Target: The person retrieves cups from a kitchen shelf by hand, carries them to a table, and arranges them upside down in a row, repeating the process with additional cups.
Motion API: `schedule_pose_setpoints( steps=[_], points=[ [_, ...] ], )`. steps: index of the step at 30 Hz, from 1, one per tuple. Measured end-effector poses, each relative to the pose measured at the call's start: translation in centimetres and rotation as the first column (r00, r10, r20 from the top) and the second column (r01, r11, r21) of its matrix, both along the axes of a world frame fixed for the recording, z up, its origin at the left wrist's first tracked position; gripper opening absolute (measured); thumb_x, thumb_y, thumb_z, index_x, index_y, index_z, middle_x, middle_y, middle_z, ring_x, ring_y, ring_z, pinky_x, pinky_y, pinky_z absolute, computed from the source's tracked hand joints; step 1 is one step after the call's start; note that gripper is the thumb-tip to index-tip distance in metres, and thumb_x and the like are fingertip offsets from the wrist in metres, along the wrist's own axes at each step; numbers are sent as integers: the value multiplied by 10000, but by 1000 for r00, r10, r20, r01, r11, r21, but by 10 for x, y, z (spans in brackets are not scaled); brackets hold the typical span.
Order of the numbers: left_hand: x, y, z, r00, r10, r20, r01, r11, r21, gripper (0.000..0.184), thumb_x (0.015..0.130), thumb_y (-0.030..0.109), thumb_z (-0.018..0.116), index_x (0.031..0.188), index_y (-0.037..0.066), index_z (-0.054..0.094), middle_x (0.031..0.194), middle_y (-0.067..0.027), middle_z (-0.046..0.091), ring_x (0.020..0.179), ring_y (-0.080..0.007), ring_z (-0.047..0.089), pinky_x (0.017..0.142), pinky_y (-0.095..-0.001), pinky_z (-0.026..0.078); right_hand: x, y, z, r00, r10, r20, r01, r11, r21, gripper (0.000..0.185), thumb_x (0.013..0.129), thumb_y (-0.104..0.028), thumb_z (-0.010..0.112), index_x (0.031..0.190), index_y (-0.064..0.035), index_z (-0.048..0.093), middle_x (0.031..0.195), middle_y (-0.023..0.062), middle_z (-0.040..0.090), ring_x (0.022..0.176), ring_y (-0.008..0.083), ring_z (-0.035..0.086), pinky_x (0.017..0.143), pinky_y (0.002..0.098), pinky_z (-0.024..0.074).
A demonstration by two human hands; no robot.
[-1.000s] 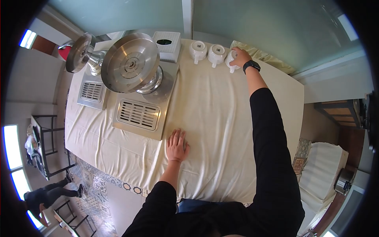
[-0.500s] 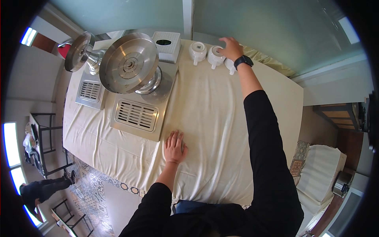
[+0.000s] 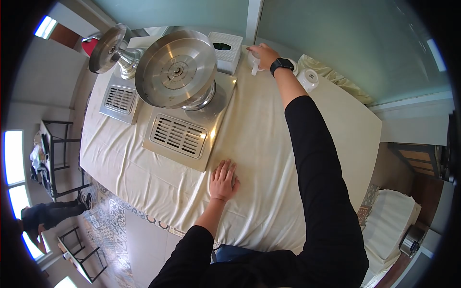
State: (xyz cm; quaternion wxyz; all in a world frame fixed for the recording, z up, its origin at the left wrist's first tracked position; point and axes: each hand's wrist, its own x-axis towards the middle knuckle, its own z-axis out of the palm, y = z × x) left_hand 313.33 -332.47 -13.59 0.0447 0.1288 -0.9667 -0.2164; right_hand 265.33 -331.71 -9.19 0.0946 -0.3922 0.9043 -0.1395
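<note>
My right hand (image 3: 267, 56), with a dark watch on its wrist, reaches to the far edge of the cloth-covered table (image 3: 259, 144). Its fingers curl over the upturned base of the leftmost white cup (image 3: 253, 65), whose handle points toward me. Part of that cup is hidden under the hand. Beyond the wrist, a second cup is mostly covered, and a third white cup (image 3: 308, 79) stands upside down to the right. My left hand (image 3: 224, 180) lies flat on the cream cloth, fingers spread, just right of a metal drip tray (image 3: 178, 136).
A steel dispenser with a round dish (image 3: 176, 69) stands left of the cups, with a smaller one (image 3: 111, 49) beside it. A white tissue box (image 3: 225, 52) sits behind. Frosted glass panels (image 3: 336, 43) rise past the table. A person (image 3: 53, 216) is at far left.
My right hand has moved left from above the middle cup to the leftmost one. The view has turned slightly. My left hand stays flat on the cloth.
</note>
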Motion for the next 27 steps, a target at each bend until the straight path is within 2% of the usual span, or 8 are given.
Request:
schedule_pose_setpoints(
  steps=[3, 6, 9, 12, 15, 18, 22, 27],
  points=[
    [-1, 0, -2, 1000, 0, -8, 0, 1000, -3, 514, 797, 264, 568, 1299, 164, 516, 1396, -68, 460, 1306, -264, 414, 1042, -444, 337, 0, -1, 1, 999, -17, 32, 16, 999, 29, 765, 668, -49, 746, 1322, -329, 464, 1328, 103, 466, 1181, 307, 531, 939, 409, 483],
    [-1, -1, -1, 1000, 2, -7, -2, 1000, -2, 513, 798, 262, 569, 1299, 165, 514, 1398, -66, 458, 1305, -264, 415, 1042, -443, 337, 3, 6, -4, 998, -37, -58, 35, 999, -35, 814, 644, -94, 780, 1340, -341, 438, 1343, 121, 453, 1188, 325, 522, 980, 418, 456],
    [-1, 0, -1, 1000, 5, -1, -5, 1000, 2, 513, 800, 262, 570, 1301, 166, 512, 1397, -65, 458, 1305, -266, 414, 1042, -443, 337, -16, 40, 7, 998, -60, -21, 57, 993, -107, 880, 600, -162, 824, 1366, -306, 416, 1352, 142, 441, 1193, 346, 510, 1006, 421, 435],
    [0, 0, 0, 1000, 7, 3, -7, 1000, 4, 513, 801, 265, 570, 1301, 165, 511, 1395, -65, 458, 1307, -265, 412, 1043, -443, 336, -10, 83, 36, 970, -219, 106, 209, 973, 94, 949, 502, -106, 850, 1353, -190, 438, 1312, 190, 476, 1191, 362, 495, 1010, 396, 418],
    [-1, 0, 2, 1000, -2, 3, 2, 1000, -6, 508, 802, 260, 565, 1297, 158, 514, 1395, -68, 456, 1306, -263, 413, 1041, -444, 337, -21, 107, 10, 969, -92, 230, 88, 996, 29, 927, 513, -102, 850, 1346, -175, 451, 1247, 198, 523, 1172, 363, 507, 1003, 397, 419],
    [-1, 0, 1, 1000, -6, -8, 6, 1000, -18, 506, 801, 258, 562, 1294, 155, 516, 1394, -68, 457, 1306, -262, 413, 1040, -445, 337, -14, 111, 10, 981, -109, 163, 106, 994, 23, 991, 501, -124, 875, 1379, -224, 427, 1263, 189, 514, 1186, 365, 506, 998, 423, 435],
    [0, 0, -3, 1000, -10, -28, 10, 1000, 7, 533, 773, 230, 591, 1292, 151, 501, 1394, -84, 450, 1305, -295, 402, 1038, -478, 327, -14, 102, 2, 978, -135, 156, 142, 989, -34, 956, 562, -111, 862, 1393, -233, 407, 1273, 181, 504, 1183, 357, 509, 997, 416, 436],
    [-1, 1, -1, 1000, -6, -14, 6, 1000, 0, 519, 779, 226, 588, 1285, 148, 507, 1391, -82, 454, 1300, -294, 408, 1035, -473, 331, -16, 94, -6, 979, -146, 142, 153, 988, -36, 956, 611, -106, 845, 1418, -265, 358, 1277, 164, 491, 1189, 348, 507, 988, 415, 444]
  ],
)
